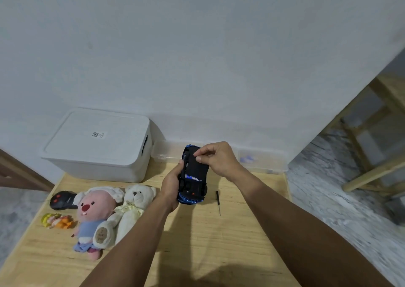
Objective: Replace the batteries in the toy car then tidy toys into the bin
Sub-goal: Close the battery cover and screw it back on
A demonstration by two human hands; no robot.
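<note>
I am standing over a pale wooden bench (230,242) whose grained top is running back to a plain white wall; its right edge is dropping off beside grey marbled floor, and its near middle and right are lying bare. At the back left, a white lidded plastic bin (98,146) with rounded corners is sitting against the wall, and low clear plastic boxes (260,160) are lining the back edge to its right. In front of the bin, a pink plush (94,218) in a blue outfit and a cream teddy bear (131,212) with a ribbon are lying side by side, touching. A black remote (62,200) and a small yellow-orange figure (57,221) are lying near the left edge.

I am holding the glossy blue toy car (192,177) upside down above the bench's middle, its black underside facing me and a battery showing in the open compartment. My left hand (173,183) is wrapping its fingers around the car's left side from below. My right hand (217,158) is arching over the far end, fingertips pinching at the underside; what they are pinching is too small to make out. A thin black screwdriver (218,202) is lying just right of the car.
</note>
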